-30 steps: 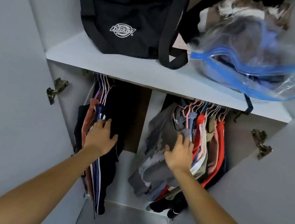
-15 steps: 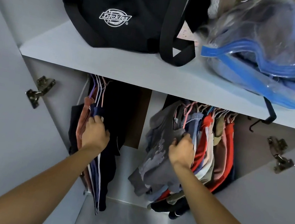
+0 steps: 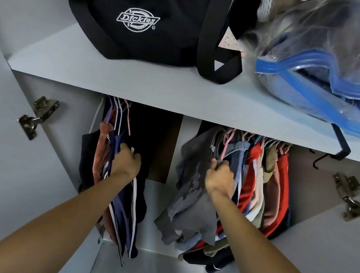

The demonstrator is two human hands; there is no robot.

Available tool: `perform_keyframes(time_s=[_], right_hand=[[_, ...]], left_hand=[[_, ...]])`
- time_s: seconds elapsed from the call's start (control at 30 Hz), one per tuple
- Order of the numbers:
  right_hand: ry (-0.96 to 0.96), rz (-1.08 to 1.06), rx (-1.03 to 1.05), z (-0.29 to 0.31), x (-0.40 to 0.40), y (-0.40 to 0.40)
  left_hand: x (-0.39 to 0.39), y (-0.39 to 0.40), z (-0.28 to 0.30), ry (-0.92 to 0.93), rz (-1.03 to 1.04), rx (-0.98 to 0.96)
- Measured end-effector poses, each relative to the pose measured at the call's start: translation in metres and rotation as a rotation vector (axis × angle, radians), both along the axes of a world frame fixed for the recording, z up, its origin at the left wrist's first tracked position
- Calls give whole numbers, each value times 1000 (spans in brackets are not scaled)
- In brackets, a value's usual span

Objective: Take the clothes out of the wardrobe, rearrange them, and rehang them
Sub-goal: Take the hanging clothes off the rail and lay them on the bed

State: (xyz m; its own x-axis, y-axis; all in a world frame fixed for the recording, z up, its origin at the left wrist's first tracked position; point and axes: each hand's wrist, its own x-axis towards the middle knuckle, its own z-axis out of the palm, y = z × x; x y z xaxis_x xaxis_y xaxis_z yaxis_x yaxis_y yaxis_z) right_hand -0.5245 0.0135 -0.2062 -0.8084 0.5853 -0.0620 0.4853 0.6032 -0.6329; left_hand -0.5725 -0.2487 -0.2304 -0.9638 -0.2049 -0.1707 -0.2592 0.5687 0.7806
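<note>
Two bunches of clothes hang on hangers under a white shelf (image 3: 135, 86) in the open wardrobe. The left bunch holds a rust garment (image 3: 101, 154) and navy striped garments (image 3: 126, 220); my left hand (image 3: 127, 163) grips the navy clothes near their top. The right bunch has a grey garment (image 3: 189, 200), a denim one (image 3: 239, 151), red ones (image 3: 249, 179) and pale pink ones. My right hand (image 3: 220, 179) curls round the grey garment's upper edge next to the denim one. The hanging rail itself is hidden behind the shelf.
On the shelf sit a black Dickies bag (image 3: 142, 15) and a clear storage bag with blue seal (image 3: 337, 74). Both wardrobe doors stand open, with hinges at left (image 3: 37, 117) and right (image 3: 350, 195). A black hook (image 3: 335, 155) hangs off the shelf edge.
Both hands went from lying flat on the clothes to closing their fingers on them and have risen toward the hangers. The view has tilted closer to the shelf.
</note>
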Motion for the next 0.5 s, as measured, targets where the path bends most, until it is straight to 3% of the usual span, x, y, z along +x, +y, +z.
perform_keyframes(time_s=[0.23,0.5], right_hand=[[86,204,67,0,7,-10],[141,235,86,15,14,-30]], left_hand=[[14,9,3,248,-60,-42],[42,1,2,322,-257,-279]])
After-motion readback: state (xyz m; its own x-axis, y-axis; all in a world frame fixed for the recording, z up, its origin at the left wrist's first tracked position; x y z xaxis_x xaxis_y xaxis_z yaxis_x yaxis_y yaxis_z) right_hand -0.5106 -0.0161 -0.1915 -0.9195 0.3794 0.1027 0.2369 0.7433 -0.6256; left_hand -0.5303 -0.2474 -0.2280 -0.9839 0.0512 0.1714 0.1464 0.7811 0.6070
